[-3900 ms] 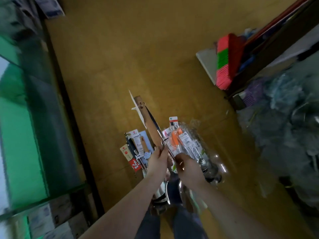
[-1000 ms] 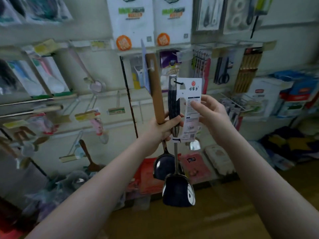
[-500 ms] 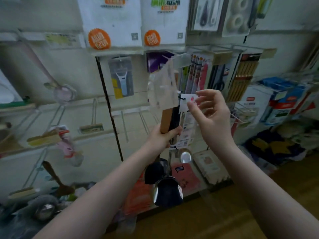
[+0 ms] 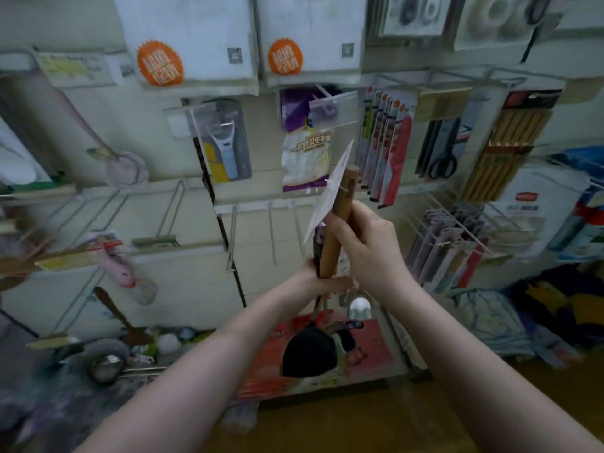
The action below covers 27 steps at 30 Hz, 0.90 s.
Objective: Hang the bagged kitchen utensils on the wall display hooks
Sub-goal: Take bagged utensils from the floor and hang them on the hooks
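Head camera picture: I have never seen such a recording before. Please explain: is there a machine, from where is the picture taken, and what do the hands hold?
There is no machine here. A person wears one wide-angle camera on the head, looking forward and down, so you see both bare forearms from the wearer's own side.

The left hand grips the wooden handle of a kitchen utensil low down. The right hand is curled round it higher up, beside a white paper tag. A dark spatula head hangs below the hands.

In front is a shop wall display. A packed peeler, a white and purple bag and scissors hang there. Bare wire hooks stick out lower down. Below is a wooden floor.
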Each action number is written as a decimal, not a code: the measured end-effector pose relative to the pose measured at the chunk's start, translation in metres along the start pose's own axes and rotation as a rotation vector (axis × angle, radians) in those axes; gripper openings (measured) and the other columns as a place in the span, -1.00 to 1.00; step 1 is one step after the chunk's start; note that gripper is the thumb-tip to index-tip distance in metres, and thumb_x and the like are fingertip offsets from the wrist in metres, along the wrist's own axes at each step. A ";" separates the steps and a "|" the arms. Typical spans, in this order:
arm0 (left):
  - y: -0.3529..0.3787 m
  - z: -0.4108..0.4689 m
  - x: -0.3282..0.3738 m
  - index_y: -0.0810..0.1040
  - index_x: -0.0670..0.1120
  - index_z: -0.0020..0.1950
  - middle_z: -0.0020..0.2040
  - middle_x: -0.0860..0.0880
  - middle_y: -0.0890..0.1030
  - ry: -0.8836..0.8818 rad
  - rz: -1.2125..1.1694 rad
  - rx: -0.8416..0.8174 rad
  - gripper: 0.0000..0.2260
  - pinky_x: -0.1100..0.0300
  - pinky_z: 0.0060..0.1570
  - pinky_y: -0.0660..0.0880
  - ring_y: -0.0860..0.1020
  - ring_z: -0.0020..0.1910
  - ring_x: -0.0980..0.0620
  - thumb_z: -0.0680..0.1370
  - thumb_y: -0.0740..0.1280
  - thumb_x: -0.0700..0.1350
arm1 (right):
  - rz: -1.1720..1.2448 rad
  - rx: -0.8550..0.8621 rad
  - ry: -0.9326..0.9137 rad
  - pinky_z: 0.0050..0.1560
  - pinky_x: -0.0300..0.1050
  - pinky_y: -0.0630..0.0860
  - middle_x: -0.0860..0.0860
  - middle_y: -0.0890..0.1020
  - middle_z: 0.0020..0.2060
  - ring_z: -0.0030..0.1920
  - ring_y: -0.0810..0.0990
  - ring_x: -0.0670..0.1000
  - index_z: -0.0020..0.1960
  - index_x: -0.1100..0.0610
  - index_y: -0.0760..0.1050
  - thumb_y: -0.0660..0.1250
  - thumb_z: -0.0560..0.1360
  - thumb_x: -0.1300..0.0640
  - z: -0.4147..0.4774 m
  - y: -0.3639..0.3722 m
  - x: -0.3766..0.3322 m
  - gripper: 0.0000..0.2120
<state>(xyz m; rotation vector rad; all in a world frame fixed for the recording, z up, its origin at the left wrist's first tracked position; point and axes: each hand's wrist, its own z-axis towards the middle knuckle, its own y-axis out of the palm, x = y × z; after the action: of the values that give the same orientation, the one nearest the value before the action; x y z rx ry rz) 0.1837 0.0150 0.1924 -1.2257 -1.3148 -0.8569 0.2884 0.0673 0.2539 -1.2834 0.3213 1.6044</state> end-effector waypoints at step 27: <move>-0.052 0.063 -0.041 0.59 -0.27 -0.13 -0.23 -0.20 0.65 0.004 -0.008 0.785 -0.53 0.08 -0.18 0.49 0.61 -0.25 -0.14 0.43 0.42 0.17 | 0.018 -0.092 0.093 -0.32 -0.32 0.41 -0.09 0.53 -0.38 -0.38 0.49 -0.21 -0.19 0.12 0.45 0.24 0.58 0.06 0.068 -0.018 0.074 -0.79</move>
<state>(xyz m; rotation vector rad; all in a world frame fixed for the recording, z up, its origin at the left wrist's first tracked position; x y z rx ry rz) 0.1140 0.0579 0.1519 -0.5934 -1.4502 -0.2783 0.2703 0.1638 0.2254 -1.4321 0.3207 1.5930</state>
